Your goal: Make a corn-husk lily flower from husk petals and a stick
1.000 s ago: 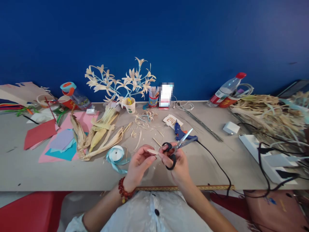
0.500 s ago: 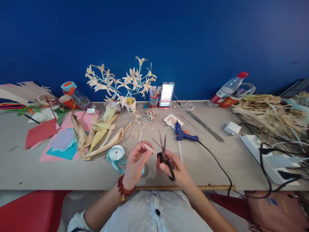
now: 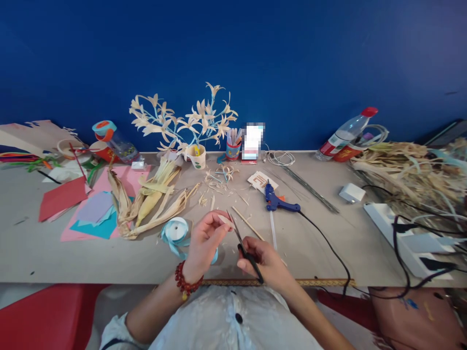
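Between thumb and fingers, my left hand pinches a small pale piece of corn husk. My right hand grips black-handled scissors, their blades pointing up and left beside the husk piece; whether they touch it I cannot tell. A roll of light blue ribbon lies left of my left hand. Beyond the hands, husk scraps are scattered on the table, and a thin stick lies behind the scissors. To the right rests a blue glue gun.
A corn cob with husks and coloured paper lie left. Husk flowers stand in a paper cup at the back. Wires, a bottle, a power strip and a husk pile are right.
The scissors have turned leftward and their blades have come together, with the tips now nearer the husk piece. My left hand has stayed nearly in place, still pinching it.
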Motion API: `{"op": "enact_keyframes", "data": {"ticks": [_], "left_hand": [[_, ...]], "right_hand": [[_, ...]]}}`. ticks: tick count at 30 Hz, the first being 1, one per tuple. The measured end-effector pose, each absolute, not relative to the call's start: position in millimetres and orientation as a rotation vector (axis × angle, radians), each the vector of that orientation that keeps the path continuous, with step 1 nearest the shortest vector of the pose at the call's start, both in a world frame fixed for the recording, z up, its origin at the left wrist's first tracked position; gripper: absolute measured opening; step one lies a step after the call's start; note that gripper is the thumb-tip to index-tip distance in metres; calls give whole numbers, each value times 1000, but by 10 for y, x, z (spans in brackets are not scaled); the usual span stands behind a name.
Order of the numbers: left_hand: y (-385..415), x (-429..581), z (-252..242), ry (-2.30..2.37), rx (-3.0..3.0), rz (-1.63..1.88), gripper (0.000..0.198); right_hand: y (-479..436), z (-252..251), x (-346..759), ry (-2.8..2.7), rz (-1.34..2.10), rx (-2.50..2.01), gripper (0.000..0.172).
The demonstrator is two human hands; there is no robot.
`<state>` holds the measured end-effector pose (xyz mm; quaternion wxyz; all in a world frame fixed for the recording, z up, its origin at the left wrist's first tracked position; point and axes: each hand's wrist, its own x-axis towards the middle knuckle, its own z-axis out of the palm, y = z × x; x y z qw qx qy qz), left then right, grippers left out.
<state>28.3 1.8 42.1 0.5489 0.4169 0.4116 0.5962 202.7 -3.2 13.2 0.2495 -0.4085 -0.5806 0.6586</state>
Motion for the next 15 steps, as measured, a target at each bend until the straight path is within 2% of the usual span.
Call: {"op": "enact_keyframes", "data": {"ticks": [15], "left_hand": [[40, 226, 426, 1015, 1031, 1361, 9]], "right_hand": [[-35, 80, 2052, -1472, 1862, -1146, 58]]}}
